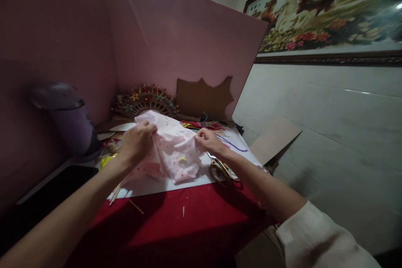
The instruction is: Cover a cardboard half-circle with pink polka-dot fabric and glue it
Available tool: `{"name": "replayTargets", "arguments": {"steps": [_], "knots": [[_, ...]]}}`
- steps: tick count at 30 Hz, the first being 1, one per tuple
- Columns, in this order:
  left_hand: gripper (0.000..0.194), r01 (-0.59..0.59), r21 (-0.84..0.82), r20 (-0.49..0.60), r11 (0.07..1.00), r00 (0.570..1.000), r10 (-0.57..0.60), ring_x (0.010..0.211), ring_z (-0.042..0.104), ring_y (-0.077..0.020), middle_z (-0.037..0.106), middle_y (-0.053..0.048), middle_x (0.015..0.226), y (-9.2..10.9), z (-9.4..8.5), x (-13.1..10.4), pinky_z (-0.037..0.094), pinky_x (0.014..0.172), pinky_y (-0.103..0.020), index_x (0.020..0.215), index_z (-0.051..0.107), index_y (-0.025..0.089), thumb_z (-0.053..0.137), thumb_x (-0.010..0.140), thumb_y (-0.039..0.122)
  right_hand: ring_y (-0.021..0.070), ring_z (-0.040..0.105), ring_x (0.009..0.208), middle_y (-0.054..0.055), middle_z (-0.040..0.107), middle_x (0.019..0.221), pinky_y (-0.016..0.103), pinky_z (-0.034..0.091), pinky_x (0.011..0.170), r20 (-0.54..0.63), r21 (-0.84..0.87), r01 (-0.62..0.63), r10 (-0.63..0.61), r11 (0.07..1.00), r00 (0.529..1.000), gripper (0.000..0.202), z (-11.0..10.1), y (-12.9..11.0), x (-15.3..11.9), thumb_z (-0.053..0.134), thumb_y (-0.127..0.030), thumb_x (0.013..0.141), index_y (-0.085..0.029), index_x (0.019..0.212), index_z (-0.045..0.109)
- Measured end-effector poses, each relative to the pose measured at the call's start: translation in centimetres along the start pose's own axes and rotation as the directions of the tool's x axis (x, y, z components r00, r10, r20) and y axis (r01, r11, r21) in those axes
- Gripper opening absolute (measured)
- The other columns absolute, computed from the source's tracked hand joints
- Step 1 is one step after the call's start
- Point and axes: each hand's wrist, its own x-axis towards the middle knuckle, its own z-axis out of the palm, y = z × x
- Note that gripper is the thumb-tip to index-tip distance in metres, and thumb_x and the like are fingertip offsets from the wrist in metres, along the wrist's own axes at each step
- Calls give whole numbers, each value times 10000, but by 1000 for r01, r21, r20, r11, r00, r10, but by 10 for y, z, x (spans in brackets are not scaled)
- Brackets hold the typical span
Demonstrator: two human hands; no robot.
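Observation:
Stretched between my two hands is a pale pink plastic bag [179,146] with small red dots; it looks thin and crumpled. My left hand [139,140] is closed on its upper left side. On the right edge, my right hand [210,140] pinches it between thumb and fingers. A small yellowish spot shows on the lower front of the bag. Just below my right wrist lies a pair of scissors [220,171] with gold-coloured handles. The bag hangs over a white sheet [144,190] and hides part of it.
The table has a red cloth [157,226] with loose thin sticks on it. Behind stand a decorated fan-shaped piece [150,100] and a jagged brown cardboard piece [204,98]. Colourful pipe cleaners [207,125] lie at the back. A purple bin [70,121] and a black slab [63,188] are left.

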Motion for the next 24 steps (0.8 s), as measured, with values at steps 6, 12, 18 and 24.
{"name": "replayTargets", "arguments": {"steps": [6, 12, 18, 24], "knots": [[282, -72, -118, -91, 990, 994, 61, 810, 567, -217, 583, -115, 998, 6, -14, 61, 389, 706, -331, 935, 658, 137, 385, 894, 198, 98, 481, 530, -28, 532, 700, 211, 385, 477, -122, 502, -11, 84, 865, 989, 248, -26, -12, -15, 577, -317, 715, -213, 914, 471], [266, -219, -311, -96, 925, 975, 199, 869, 577, -195, 641, -73, 948, 47, 18, 13, 426, 777, -308, 930, 610, 169, 510, 862, 406, 91, 486, 472, -22, 564, 668, 211, 417, 409, 24, 717, -170, 220, 676, 975, 268, -19, -4, -19, 628, -154, 632, -191, 885, 548], [135, -154, -366, 9, 918, 986, 169, 786, 567, -258, 645, -109, 807, 73, 40, -41, 381, 794, -439, 877, 603, 141, 487, 809, 157, 77, 494, 482, -28, 573, 632, 194, 439, 426, 105, 780, -219, 223, 587, 969, 152, -13, -9, -24, 619, -107, 648, -159, 787, 588], [140, -198, -487, 32, 851, 969, 244, 846, 560, -200, 639, -61, 893, 57, 31, -39, 422, 762, -322, 915, 588, 180, 520, 793, 176, 78, 481, 478, -13, 572, 597, 191, 416, 443, 125, 764, -220, 196, 607, 973, 85, -15, -1, -29, 626, -119, 628, -138, 709, 609]]}}
